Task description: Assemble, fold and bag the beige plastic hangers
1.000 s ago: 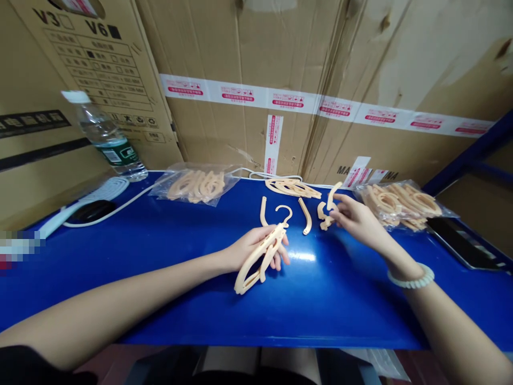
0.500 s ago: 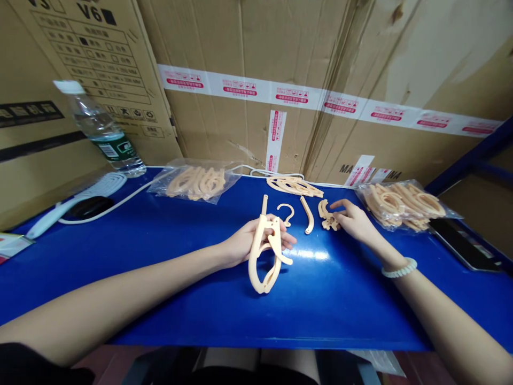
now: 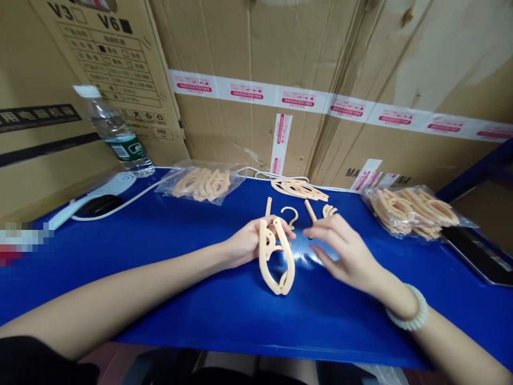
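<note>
Gripping peach hanger (image 3: 263, 259) — left hand (image 3: 244, 246) | right hand (image 3: 340, 251) fingers spread wide | carton (image 3: 104, 59) reads "V3", "V6"

bright overhead glare on table (image 3: 200, 299) (edges warped).

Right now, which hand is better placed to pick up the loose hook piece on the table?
Probably the right. The right hand is open and empty, fingers close to the hook piece. The left hand has its grip shut on the folded hanger.
</note>
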Available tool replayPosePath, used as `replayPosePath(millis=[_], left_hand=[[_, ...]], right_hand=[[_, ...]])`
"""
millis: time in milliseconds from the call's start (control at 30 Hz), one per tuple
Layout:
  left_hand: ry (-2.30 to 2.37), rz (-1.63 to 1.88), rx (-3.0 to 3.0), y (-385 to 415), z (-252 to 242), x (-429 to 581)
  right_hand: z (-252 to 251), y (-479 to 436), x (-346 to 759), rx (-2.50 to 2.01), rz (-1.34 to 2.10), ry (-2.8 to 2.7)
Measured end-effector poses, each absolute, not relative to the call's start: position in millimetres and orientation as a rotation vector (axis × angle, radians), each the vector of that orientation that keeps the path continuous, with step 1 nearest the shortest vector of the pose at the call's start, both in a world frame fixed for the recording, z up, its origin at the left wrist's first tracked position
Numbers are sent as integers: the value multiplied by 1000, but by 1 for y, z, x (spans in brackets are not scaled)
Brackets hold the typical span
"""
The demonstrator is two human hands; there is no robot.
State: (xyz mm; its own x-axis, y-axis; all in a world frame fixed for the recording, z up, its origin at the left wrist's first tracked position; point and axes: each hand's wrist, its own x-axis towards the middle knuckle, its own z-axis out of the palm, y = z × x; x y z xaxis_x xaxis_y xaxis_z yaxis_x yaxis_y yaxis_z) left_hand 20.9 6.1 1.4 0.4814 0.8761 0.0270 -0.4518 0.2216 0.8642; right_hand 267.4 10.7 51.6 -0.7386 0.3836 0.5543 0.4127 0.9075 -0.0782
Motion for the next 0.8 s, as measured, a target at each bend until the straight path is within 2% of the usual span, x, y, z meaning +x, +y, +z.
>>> replayPosePath(millis=[100, 233, 467, 633, 800], left_hand=[[580, 980, 960, 7, 1, 21], [604, 949, 938, 4, 5, 21], [658, 1123, 693, -14, 14, 29], [776, 1200, 903, -23, 5, 37], [804, 1116, 1071, -26, 2, 37]], right_hand=[[53, -11, 252, -296, -118, -2663], [53, -21, 245, -188, -168, -2764], [41, -12, 248, -231, -175, -2749], [35, -10, 247, -254, -277, -2745], [33, -9, 247, -300, -416, -2709]])
